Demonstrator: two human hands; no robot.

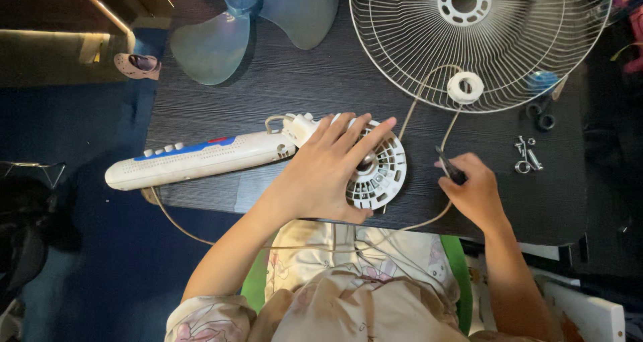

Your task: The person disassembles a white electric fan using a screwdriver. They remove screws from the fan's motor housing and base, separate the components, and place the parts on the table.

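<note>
My left hand (329,168) lies spread over a white round fan motor housing (383,175) on the dark table (281,88). A long white fan stem with blue and red buttons (194,159) joins the housing and reaches out to the left. My right hand (472,191) sits just right of the housing, gripping a thin dark tool (450,168) whose tip points up and left. A pale power cord (442,138) loops between the two hands.
A white wire fan guard (522,41) covers the far right, with a white plastic ring nut (465,87) lying on it. A pale blue fan blade (221,41) lies far left. Loose screws and nuts (526,154) sit right of my right hand. The near table edge runs beside my lap.
</note>
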